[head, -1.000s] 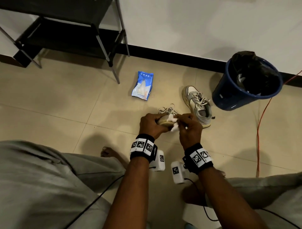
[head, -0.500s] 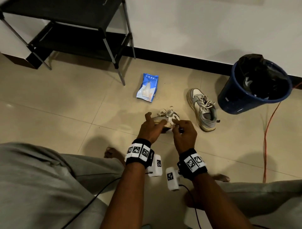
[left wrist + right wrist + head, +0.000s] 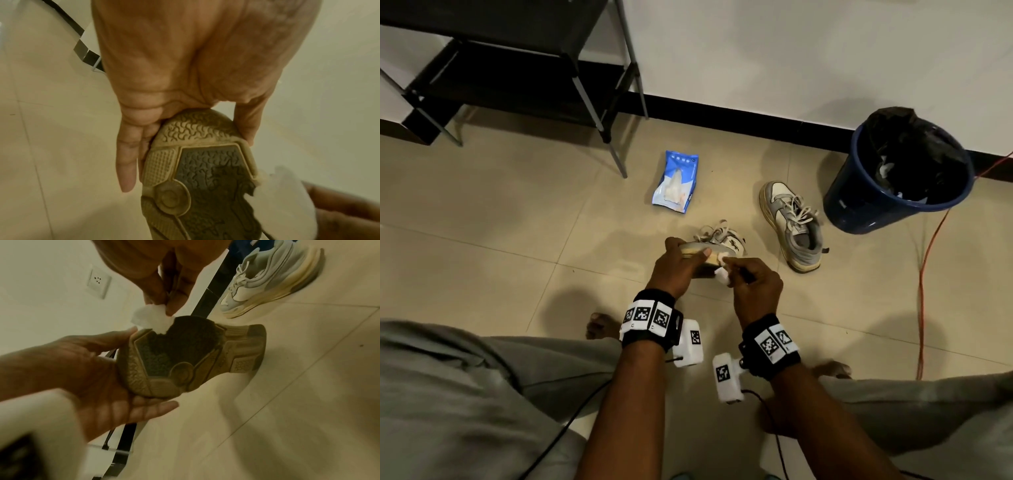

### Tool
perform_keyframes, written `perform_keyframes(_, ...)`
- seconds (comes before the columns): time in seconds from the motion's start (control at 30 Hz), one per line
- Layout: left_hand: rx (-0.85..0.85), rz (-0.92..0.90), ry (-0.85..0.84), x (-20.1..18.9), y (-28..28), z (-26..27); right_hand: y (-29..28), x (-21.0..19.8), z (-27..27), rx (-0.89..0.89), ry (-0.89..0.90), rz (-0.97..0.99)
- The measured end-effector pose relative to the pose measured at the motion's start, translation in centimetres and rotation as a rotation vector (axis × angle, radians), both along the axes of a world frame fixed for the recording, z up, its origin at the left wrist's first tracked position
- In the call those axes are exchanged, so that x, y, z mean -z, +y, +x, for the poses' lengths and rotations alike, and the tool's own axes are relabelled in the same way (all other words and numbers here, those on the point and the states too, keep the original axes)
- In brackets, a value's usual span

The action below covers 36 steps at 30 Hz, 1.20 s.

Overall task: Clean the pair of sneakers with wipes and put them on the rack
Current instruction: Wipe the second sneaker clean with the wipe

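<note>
The left hand [image 3: 677, 265] is clamped on the held sneaker [image 3: 717, 245], thumb along one edge of the sole and fingers along the other, gripping what looks like the toe end, though the wrist views are too warped to be sure. The shoe is turned so its tan and dark tread faces the person. The right hand [image 3: 753, 286] pinches a white wipe [image 3: 151, 318] between thumb and fingertips and presses it against the rim of the sole, right where the dark tread panel meets the pale edge beside the left thumb.

Taking the held sneaker as the landmark: the second sneaker [image 3: 792, 224] stands upright on the tiled floor [image 3: 500, 222] to its right and a little farther from the person, apart from it with bare tile between. Beyond that shoe, near the wall, is the blue bin [image 3: 893, 178] with a black liner, and an orange cable [image 3: 924, 274] runs down the floor on that side. The blue wipe pack [image 3: 677, 183] lies flat on the floor just beyond the held sneaker, slightly left. The black rack [image 3: 517, 68] stands against the wall far beyond and left, with a wide stretch of open tile between it and the shoe; its nearest leg comes down just left of the pack
</note>
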<state>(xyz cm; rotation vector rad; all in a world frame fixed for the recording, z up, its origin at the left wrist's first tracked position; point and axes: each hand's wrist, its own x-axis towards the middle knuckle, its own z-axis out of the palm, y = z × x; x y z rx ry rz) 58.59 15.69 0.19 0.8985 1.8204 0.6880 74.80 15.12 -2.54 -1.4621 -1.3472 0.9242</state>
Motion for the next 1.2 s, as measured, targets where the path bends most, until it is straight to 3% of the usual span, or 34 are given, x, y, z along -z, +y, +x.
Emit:
perform_keyframes(0.07, -0.01, -0.005, -0.015, 0.2, 0.1, -0.3, 1.1, 0.9, 0.1, 0.047, 0.004, -0.051)
perform_keyframes(0.23, -0.064, -0.008, -0.075, 0.7, -0.1, -0.6, 2.6, 2.6, 1.3, 0.071, -0.201, -0.249)
perform_keyframes(0.37, -0.064, 0.002, -0.103, 0.9, -0.3, -0.6, 1.6, -0.6, -1.1, -0.051, -0.045, -0.097)
perform_keyframes(0.47, -0.064, 0.005, -0.128, 1.0, -0.3, -1.0, 1.1, -0.5, -1.8, -0.081, -0.089, 0.04)
perform_keyframes(0.63, -0.074, 0.001, -0.147, 1.1, -0.6, -1.4, 3.5, 3.3, 1.1, 0.038, -0.23, -0.255)
perform_keyframes(0.73, -0.066, 0.039, -0.104, 1.4, -0.6, -1.4, 3.3, 2.4, 0.2, 0.037, -0.187, -0.184)
perform_keyframes(0.83, -0.001, 0.115, -0.014, 1.8, -1.1, -1.2, 2.1, 0.5, -1.4, -0.086, -0.051, -0.065)
perform_keyframes(0.9, 0.071, 0.165, 0.036, 1.3, -1.4, -1.0, 2.9, 0.8, -1.6, -0.129, -0.18, -0.02)
perform_keyframes(1.0, 0.118, 0.167, 0.058, 1.5, -1.4, -0.9, 5.4, 2.8, 0.0, -0.062, -0.331, -0.171)
perform_keyframes(1.2, 0.076, 0.149, 0.102, 2.3, -1.3, -1.3, 2.2, 1.1, -0.8, -0.189, -0.219, -0.067)
